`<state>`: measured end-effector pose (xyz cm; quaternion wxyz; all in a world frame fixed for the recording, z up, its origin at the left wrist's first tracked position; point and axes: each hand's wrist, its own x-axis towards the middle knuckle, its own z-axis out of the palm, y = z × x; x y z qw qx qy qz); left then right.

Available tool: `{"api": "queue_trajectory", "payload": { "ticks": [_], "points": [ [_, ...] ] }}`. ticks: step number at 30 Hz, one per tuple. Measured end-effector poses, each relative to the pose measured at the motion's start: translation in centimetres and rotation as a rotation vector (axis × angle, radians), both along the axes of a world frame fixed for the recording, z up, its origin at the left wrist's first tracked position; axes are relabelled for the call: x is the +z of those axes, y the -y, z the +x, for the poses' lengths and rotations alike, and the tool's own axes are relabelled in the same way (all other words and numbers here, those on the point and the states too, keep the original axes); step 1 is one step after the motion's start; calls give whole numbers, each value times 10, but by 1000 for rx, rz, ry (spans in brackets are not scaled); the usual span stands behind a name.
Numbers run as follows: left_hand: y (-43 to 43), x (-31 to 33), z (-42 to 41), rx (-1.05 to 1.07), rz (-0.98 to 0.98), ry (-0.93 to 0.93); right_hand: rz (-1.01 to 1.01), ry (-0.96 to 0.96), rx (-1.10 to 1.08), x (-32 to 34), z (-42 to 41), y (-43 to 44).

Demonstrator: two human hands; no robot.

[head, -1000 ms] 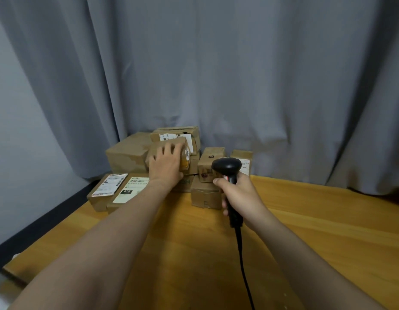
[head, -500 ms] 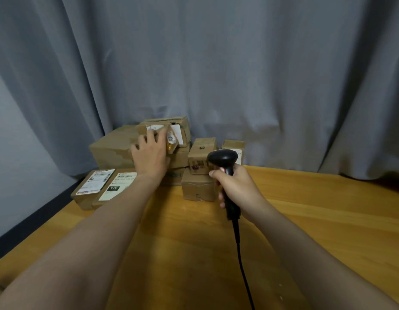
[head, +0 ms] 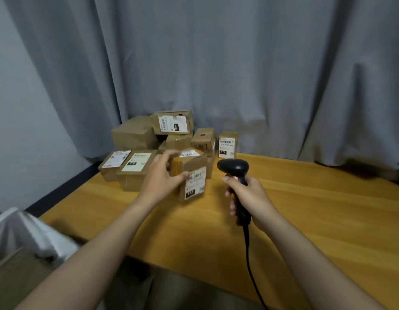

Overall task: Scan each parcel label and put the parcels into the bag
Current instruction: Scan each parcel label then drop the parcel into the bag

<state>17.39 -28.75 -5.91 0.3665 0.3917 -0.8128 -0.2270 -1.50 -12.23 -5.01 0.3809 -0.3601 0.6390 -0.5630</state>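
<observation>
Gripping small brown parcel (head: 194,166) w/ left hand (head: 159,179) at centre of frame: thumb pressed on front face by label edge, fingers curled over upper-left side; held upright, barcode label turned toward camera; cannot tell whether base touches tabletop. Clasping black scanner (head: 235,170) w/ right hand (head: 250,198), just right of centre: fingers wrapped round grip, index finger up by trigger, head aimed left at parcel, near but apart. Filling upper two-thirds of frame: grey curtain (head: 238,63), folds hanging down to table lvl. Spanning middle to lower right: orange-brown wooden table (head: 317,209), near edge running diagonally from left toward bottom centre. Sitting lower left, off table edge: white bag (head: 31,231), blurred, only partly in frame. Stacked at back-left corner of table, against curtain, just behind held parcel: pile (head: 136,135) of cardboard parcels. Perched on top of it: top box (head: 173,123), white label facing camera. Lying at front left of pile, side by side & touching: flat boxes (head: 137,163), labels up. Standing upright at right end: end box (head: 227,144), label facing camera. Trailing from scanner base down to bottom edge, right of centre: black cable (head: 250,260).
</observation>
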Motion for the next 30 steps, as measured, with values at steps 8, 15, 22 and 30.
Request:
{"api": "queue_trajectory", "payload": {
  "ticks": [8, 15, 22, 30],
  "points": [
    [-82, -70, 17, 102, 283, -132, -7, 16, -64, -47, 33, -80],
    [-98, -105, 11, 185, 511, -265, -23, 0, -162, -86, 38, -92],
    [-90, -141, 20, 209, 559, -389, 32, -179, -136, -108, 43, -93],
    [-86, -145, 19, 204, 516, -429, -22, -188, -83, -125, 39, -93]
  ]
}}
